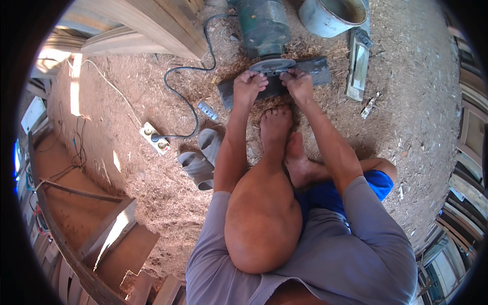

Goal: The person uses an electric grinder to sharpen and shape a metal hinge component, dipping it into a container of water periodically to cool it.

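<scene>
A green electric motor lies on the ground with a grey grinding disc on its near end. Below the disc is a dark wooden block. My left hand and my right hand are at the disc's near edge, one on each side, fingers pinched. Between them runs a narrow dark metal piece, and the fingers of both hands close on its ends. Its exact kind is too small to make out, and I cannot tell whether it touches the disc.
A black cord runs from the motor to a white power strip at the left. Grey sandals and a small grey box lie left of my legs. A whitish bucket and a narrow board are at the right; timber stands far left.
</scene>
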Demonstrator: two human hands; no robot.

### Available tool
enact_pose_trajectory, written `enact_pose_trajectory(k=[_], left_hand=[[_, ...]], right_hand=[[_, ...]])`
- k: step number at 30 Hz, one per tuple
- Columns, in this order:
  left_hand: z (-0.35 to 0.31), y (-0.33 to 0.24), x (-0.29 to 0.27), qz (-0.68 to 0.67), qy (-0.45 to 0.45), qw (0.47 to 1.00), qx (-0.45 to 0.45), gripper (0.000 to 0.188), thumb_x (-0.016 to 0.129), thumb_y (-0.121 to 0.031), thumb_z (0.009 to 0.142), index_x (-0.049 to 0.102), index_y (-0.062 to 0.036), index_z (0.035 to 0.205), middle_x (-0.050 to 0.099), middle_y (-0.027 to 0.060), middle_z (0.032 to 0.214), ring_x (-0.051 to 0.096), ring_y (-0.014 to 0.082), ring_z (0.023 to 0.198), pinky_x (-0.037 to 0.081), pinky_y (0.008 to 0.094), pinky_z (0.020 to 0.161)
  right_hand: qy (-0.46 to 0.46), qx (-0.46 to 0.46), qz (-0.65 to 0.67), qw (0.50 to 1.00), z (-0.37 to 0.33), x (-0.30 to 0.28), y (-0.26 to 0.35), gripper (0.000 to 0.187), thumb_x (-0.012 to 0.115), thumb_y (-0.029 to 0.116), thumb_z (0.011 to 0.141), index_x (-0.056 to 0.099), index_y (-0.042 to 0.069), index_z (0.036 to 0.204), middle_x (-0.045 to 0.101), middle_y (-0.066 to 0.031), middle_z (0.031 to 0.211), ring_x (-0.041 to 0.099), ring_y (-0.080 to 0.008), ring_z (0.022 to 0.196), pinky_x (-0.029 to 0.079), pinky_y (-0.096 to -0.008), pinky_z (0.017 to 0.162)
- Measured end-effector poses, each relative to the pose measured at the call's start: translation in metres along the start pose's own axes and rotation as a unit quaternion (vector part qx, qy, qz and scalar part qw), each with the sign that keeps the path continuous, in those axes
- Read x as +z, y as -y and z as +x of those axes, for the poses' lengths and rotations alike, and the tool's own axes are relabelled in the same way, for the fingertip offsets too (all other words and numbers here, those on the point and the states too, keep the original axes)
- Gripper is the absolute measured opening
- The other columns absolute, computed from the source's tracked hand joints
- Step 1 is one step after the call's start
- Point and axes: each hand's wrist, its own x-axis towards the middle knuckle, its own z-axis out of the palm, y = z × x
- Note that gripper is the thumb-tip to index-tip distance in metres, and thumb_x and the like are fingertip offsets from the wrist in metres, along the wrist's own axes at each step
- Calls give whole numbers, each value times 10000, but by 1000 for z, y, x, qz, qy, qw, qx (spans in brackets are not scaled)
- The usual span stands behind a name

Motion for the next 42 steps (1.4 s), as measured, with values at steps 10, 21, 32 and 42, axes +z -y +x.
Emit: enact_pose_trajectory(k=[10,21,32,42], left_hand=[[2,0,1,7,5,1000,-7,190,633,-104,885,589,58,974,677,167,892,686,193,729,561,261,608],[4,6,0,-15,-11,1000,-5,159,635,-87,879,591,49,948,677,157,871,687,191,731,568,265,612],[0,2,-3,-56,-24,998,-12,160,625,-68,871,572,62,947,665,159,861,682,199,725,560,258,594],[2,0,2,-15,-5,1000,-15,148,633,-78,867,598,49,932,671,132,830,678,174,695,551,247,584]], right_hand=[[9,29,71,997,-1,0,2,309,707,109,766,624,-97,981,695,-125,786,662,-143,651,499,-248,599],[-8,33,72,997,-2,4,2,269,710,107,751,653,-69,946,690,-108,735,650,-130,629,493,-247,591],[11,31,82,996,-5,7,11,268,702,55,750,619,-107,948,682,-131,760,657,-153,634,499,-251,563],[-7,38,136,990,-1,3,3,252,706,49,753,620,-98,938,670,-111,732,631,-134,587,459,-237,507]])
